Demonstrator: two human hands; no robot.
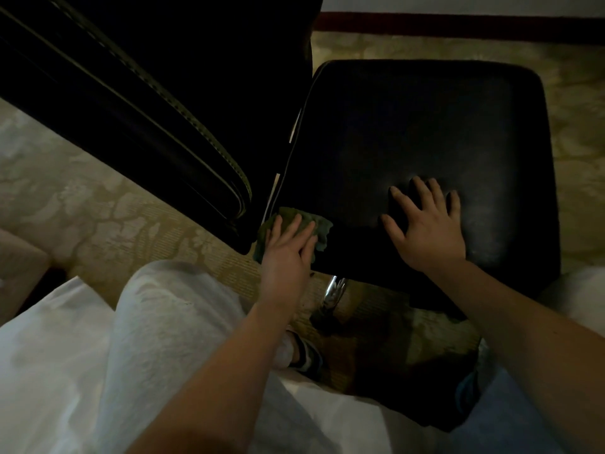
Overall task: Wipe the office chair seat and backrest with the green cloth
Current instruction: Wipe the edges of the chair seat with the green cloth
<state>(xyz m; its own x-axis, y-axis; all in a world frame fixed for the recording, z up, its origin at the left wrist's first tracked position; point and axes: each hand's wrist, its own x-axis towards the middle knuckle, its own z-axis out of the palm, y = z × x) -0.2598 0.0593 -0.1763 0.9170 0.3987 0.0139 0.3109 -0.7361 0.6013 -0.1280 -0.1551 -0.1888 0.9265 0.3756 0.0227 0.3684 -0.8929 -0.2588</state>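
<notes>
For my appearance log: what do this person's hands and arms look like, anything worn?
Both are bare. The left hand and right hand carry no gloves; no ring, watch or band shows in this dim view. The left forearm and right forearm are uncovered down to the picture's edge, no sleeve visible. Light, whitish clothing lies below them.

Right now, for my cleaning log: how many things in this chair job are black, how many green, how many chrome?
Black: 2, the seat and the backrest
Green: 1, the cloth
Chrome: 1, the chair post
Total: 4
</notes>
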